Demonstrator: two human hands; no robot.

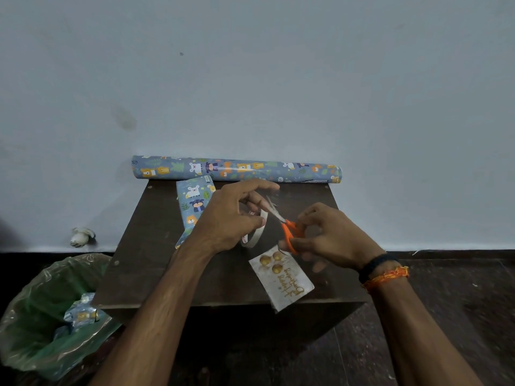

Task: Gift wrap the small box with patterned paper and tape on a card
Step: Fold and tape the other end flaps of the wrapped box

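Pale wall (250, 79) fills the upper half of the frame. Dark floor along the bottom.

Dark brown table (156, 274) at centre, seen from above and in front.

Green bin bag (36, 310), lower left, mouth open, scraps of patterned paper inside.

Roll of patterned paper (237, 169), blue with cartoon animals, lying across the table's far edge against the wall, just above centre.

Wrapped box (192, 207), covered in the same paper, left of centre on the table, partly hidden behind the left hand.

Card (281, 280), white with gold balloons and gold lettering, flat near the table's front edge, right of centre, one corner overhanging.

Left hand (231, 215), centre of frame, fingers curled around a tape roll (255, 235), holding it upright above the table top.

Right hand (326, 232), just right of centre, fingers through the handles of orange scissors (287, 229), gripping them. Blades point up-left toward the tape roll. Whether the blades meet the tape, cannot tell.

Dark band and orange thread (387, 274) on the right wrist.

Small white object (80, 236) on the floor by the wall, left; unclear what.
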